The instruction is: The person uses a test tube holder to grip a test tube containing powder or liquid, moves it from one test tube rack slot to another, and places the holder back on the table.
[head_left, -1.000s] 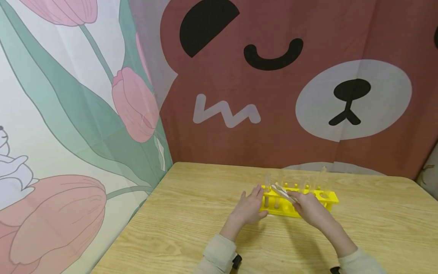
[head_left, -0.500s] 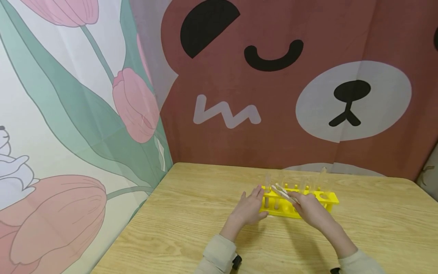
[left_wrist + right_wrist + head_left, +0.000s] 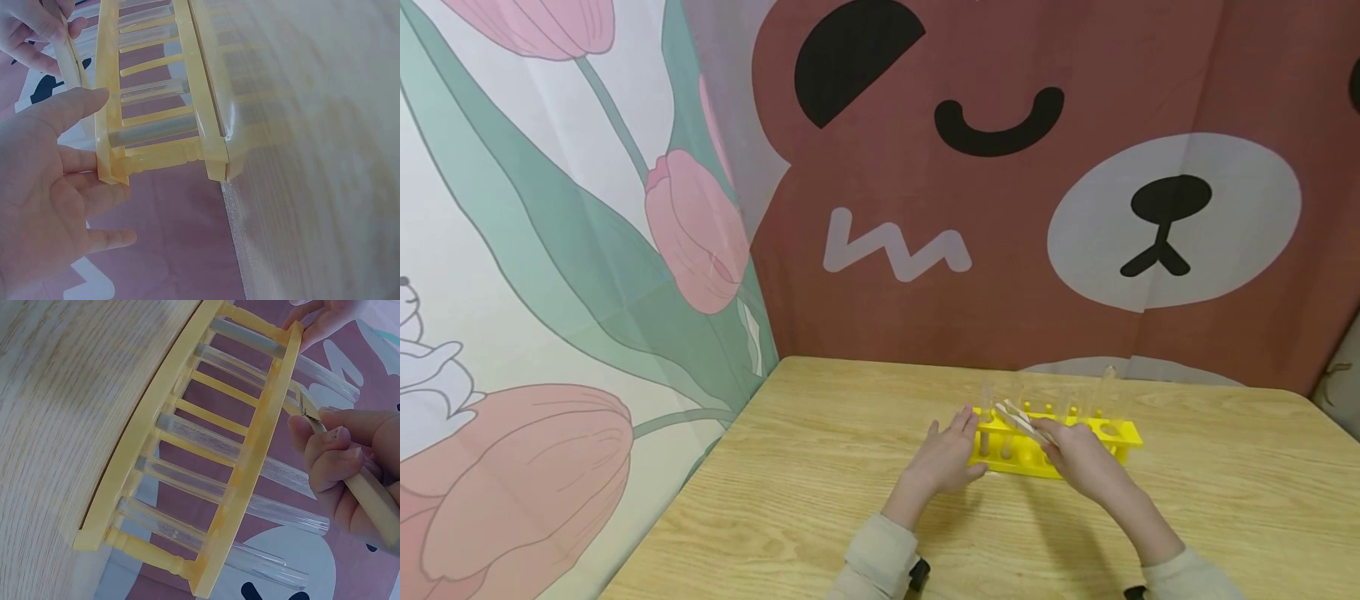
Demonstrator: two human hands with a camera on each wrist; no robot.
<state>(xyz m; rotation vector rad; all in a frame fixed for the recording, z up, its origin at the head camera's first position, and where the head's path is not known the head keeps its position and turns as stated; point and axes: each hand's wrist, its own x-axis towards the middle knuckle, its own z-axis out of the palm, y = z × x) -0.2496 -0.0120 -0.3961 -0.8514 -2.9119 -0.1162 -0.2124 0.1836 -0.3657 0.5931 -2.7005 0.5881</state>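
A yellow test tube rack [image 3: 1030, 468] stands on the wooden table, with several clear test tubes [image 3: 187, 478] upright in its holes. My left hand [image 3: 946, 458] rests against the rack's left end, its fingers extended and spread at the top plate. In the left wrist view, the thumb of that hand [image 3: 44, 187] overlaps the plate's front edge. My right hand [image 3: 356, 459] grips a wooden test tube clamp [image 3: 375, 503] whose metal spring shows by the fingers. The clamp's tip lies above the plate, near the second tube from the left; whether it touches the glass is hidden.
Behind the table [image 3: 820, 483] hangs a cloth printed with a brown bear [image 3: 895, 317]; a tulip-printed cloth [image 3: 587, 350] hangs at the left. The rack stands near the table's far edge. A tube at the rack's right side [image 3: 1108, 383] leans and rises higher than the others.
Both hands and the rack stay in place. The clamp's tip has shifted only very slightly above the rack.
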